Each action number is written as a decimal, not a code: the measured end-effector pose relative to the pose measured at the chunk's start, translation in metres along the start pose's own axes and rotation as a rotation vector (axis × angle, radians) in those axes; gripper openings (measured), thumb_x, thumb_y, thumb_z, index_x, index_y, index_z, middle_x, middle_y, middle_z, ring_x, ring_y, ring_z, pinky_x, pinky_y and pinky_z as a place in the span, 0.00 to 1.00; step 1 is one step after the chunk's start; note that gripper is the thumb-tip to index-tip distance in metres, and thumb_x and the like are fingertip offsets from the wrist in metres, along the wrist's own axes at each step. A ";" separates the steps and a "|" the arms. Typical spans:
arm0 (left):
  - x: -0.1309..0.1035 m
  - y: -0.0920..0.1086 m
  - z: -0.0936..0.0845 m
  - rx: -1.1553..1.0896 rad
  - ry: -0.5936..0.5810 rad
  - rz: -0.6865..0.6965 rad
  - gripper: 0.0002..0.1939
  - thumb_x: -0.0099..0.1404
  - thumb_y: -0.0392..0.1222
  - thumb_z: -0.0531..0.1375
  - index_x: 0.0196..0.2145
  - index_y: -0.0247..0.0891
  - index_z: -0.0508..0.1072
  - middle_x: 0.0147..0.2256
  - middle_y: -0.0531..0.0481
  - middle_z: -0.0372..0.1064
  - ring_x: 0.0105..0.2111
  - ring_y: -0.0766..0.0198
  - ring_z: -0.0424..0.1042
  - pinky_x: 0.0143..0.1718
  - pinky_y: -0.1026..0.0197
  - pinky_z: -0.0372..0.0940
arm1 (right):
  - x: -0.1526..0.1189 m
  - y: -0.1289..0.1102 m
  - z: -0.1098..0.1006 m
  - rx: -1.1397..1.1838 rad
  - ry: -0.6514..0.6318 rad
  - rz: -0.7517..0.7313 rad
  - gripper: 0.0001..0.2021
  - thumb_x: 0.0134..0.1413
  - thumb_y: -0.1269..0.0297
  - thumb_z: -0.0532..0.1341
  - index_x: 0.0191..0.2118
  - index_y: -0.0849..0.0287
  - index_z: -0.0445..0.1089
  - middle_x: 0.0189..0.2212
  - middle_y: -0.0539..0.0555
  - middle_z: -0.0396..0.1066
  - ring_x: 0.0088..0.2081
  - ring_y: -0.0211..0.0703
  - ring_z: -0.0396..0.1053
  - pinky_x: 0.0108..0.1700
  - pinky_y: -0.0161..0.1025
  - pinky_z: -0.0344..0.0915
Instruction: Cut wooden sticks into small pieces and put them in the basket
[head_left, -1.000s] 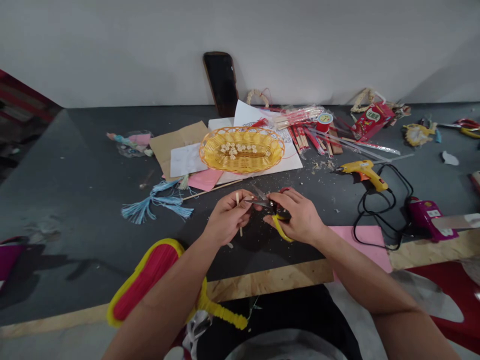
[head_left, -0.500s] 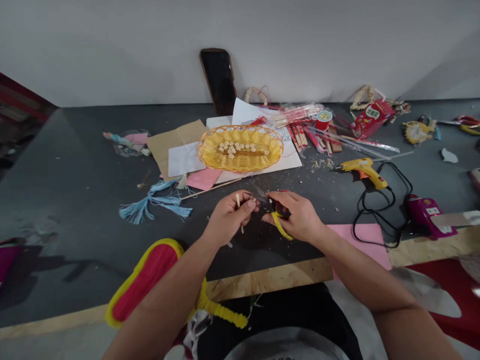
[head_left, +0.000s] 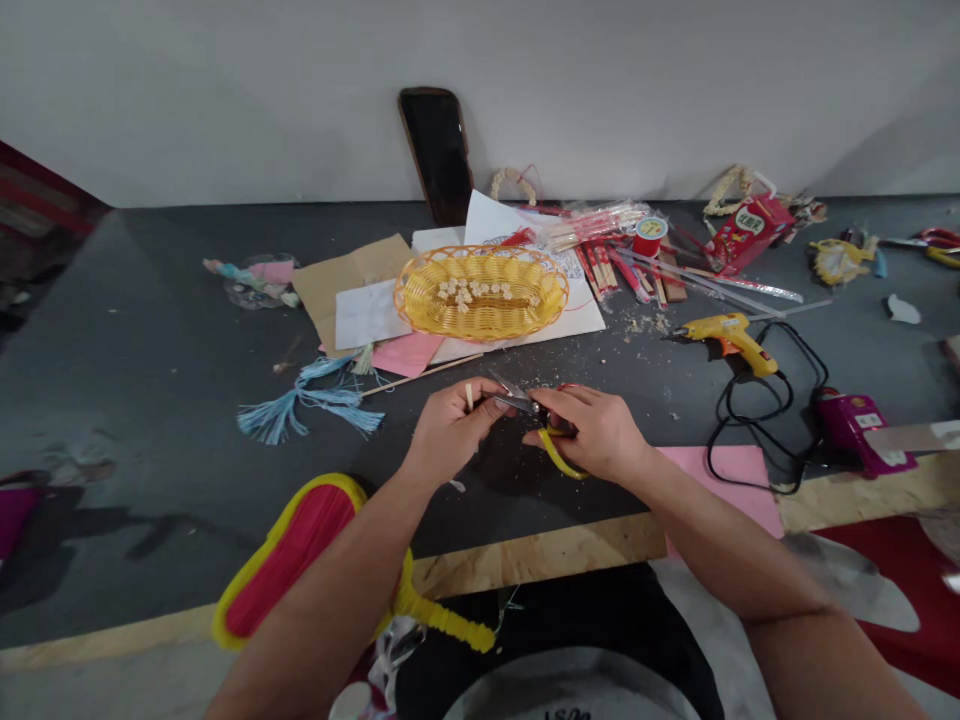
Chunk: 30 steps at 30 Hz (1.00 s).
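My right hand [head_left: 592, 430] grips scissors [head_left: 559, 456] with a yellow handle loop, their blades pointing left. Those blades lie at the fingertips of my left hand [head_left: 450, 425]. Between the fingers of that closed left hand stands a thin pale stick [head_left: 469, 397], its upper end showing. Whatever small piece sits at the left fingertips is hidden by the blades and thumb. Just beyond both hands is a yellow woven basket [head_left: 420, 318] with several small cream-coloured pieces [head_left: 465, 293] inside.
A yellow glue gun [head_left: 731, 338] and its black cord lie to the right, near a purple box [head_left: 862, 430]. Blue tassels [head_left: 315, 400] rest at the left. A red-and-yellow paddle-shaped item [head_left: 292, 560] overlaps the front edge. A phone [head_left: 436, 155] leans on the wall.
My left hand has turned slightly, and the stick's lower end no longer shows below it. The scissor blades now lie against the left fingertips and look less spread.
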<state>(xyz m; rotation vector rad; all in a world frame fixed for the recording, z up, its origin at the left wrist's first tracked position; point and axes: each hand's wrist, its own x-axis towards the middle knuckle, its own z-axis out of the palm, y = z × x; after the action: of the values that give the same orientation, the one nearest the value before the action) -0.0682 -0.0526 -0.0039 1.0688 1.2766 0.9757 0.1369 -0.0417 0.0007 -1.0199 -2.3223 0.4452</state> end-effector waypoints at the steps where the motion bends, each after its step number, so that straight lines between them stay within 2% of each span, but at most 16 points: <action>1: 0.000 0.000 0.000 -0.006 -0.001 -0.004 0.18 0.54 0.54 0.65 0.34 0.35 0.75 0.25 0.51 0.72 0.16 0.74 0.55 0.16 0.69 0.48 | 0.000 0.000 0.000 -0.013 -0.001 -0.006 0.20 0.57 0.50 0.61 0.49 0.59 0.70 0.32 0.54 0.75 0.33 0.40 0.71 0.35 0.34 0.65; 6: 0.000 0.003 0.001 -0.039 -0.009 -0.032 0.19 0.54 0.54 0.65 0.34 0.34 0.75 0.25 0.51 0.71 0.16 0.75 0.54 0.16 0.70 0.48 | 0.000 0.002 0.000 -0.073 0.005 -0.024 0.21 0.57 0.49 0.61 0.48 0.60 0.71 0.31 0.54 0.75 0.32 0.39 0.71 0.35 0.34 0.64; 12: -0.001 0.004 0.000 -0.102 -0.045 -0.033 0.17 0.55 0.52 0.65 0.34 0.35 0.74 0.24 0.52 0.70 0.15 0.76 0.53 0.16 0.70 0.47 | 0.000 0.002 0.001 -0.117 0.004 -0.032 0.20 0.57 0.49 0.60 0.48 0.58 0.71 0.33 0.55 0.76 0.35 0.41 0.72 0.38 0.35 0.65; 17: 0.000 0.003 -0.003 -0.088 -0.062 -0.016 0.15 0.56 0.50 0.64 0.33 0.35 0.74 0.23 0.53 0.68 0.15 0.75 0.53 0.16 0.70 0.48 | 0.001 0.000 -0.001 -0.100 0.018 -0.039 0.21 0.56 0.48 0.61 0.48 0.60 0.71 0.33 0.55 0.75 0.35 0.42 0.72 0.37 0.36 0.66; 24: -0.002 0.004 -0.003 -0.002 -0.077 -0.010 0.13 0.57 0.48 0.64 0.32 0.35 0.73 0.24 0.52 0.69 0.16 0.74 0.55 0.16 0.69 0.50 | 0.000 -0.001 0.000 -0.090 -0.016 -0.022 0.22 0.56 0.49 0.61 0.50 0.60 0.70 0.36 0.55 0.75 0.38 0.44 0.72 0.41 0.37 0.67; 30: -0.004 0.002 -0.003 0.026 -0.066 0.048 0.13 0.58 0.49 0.62 0.31 0.35 0.74 0.22 0.52 0.68 0.16 0.74 0.53 0.16 0.69 0.48 | -0.003 0.000 0.004 -0.124 -0.002 -0.039 0.22 0.57 0.49 0.61 0.51 0.59 0.71 0.32 0.55 0.75 0.37 0.43 0.73 0.39 0.36 0.67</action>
<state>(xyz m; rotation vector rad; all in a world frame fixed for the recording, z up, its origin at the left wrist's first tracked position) -0.0714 -0.0553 -0.0008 1.1473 1.2177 0.9546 0.1359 -0.0443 -0.0031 -1.0304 -2.3920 0.2902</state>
